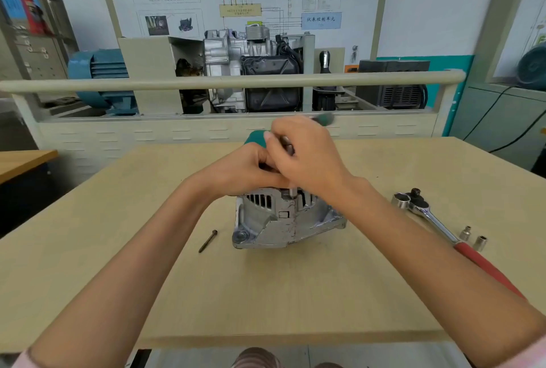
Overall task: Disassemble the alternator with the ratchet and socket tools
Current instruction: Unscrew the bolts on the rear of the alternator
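The right hand's grip (307, 154) is curled round a slim steel shaft that runs down to the top of the alternator (283, 219); a blurred green-tipped handle (323, 117) pokes out past the knuckles, so it looks like a small driver or ratchet being turned on a fastener, though the hand hides the head. The left hand's grip (245, 169) is closed over the top of the housing right beside it, fingers tucked under the right hand, probably to steady the body so it does not twist on the bench (88, 264). Something teal (255, 137) shows behind the left knuckles; I cannot tell what it is.

The alternator stands near the middle of the pale wood-grain bench, a chunky cast-aluminium shell, dull silver and scuffed, with cooling slots near the top and a mounting ear at its lower left corner. Just to its left lies one long dark bolt (208, 241), which suggests a through-bolt is already out.

Off to the right rests a chrome ratchet (425, 214) with a red handle and a socket at its head, with two small loose sockets (472, 238) beside the shaft, kept within reach.

Beyond the bench, behind a cream rail, stands a training rig with a silver engine block, a blue motor and wiring charts on the wall.
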{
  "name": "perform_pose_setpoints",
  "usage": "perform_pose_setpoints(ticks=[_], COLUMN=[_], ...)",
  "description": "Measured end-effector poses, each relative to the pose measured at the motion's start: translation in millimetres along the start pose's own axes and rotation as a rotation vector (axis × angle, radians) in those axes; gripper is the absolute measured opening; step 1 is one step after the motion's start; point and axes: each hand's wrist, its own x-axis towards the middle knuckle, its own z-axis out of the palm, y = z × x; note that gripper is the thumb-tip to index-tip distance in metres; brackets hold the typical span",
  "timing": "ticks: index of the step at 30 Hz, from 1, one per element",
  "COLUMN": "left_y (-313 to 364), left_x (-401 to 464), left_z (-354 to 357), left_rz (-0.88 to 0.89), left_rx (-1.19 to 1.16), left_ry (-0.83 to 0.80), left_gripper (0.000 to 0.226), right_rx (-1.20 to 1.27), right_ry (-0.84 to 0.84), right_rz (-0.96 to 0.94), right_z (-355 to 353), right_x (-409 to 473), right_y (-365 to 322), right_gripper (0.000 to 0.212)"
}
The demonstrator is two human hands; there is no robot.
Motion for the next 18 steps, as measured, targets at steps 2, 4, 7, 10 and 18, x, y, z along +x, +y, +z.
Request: perform_pose_setpoints(ticks=[2, 4, 7, 10, 18], left_y=[0.7, -0.2, -0.2, 1.9, 3.5], left_x=[2.2, 4.3, 3.8, 1.0, -1.5], left_z=[0.5, 2.1, 3.4, 2.8, 0.1], left_rz=[-0.027, -0.036, -0.03, -0.023, -0.031], left_rx=[0.037, 0.074, 0.089, 0.055, 0.024], left_ry=[0.041, 0.045, 0.064, 0.048, -0.021], left_gripper=[0.016, 0.02, 0.043, 0.012, 0.005], right_rx=[-0.523, -0.752, -0.71, -0.449, 0.322], right_ry=[0.017, 0.008, -0.011, -0.001, 0.089], right_rz=[0.074, 0.201, 0.145, 0.023, -0.043], right_z=[3.0, 4.9, 3.2, -3.6, -2.4], right_x=[-2.5, -2.1, -0.5, 1.8, -4.5], right_y=[-5.6, -15.2, -19.6, -7.3, -1.1], right_gripper=[0.018, 0.014, 0.013, 0.026, 0.031])
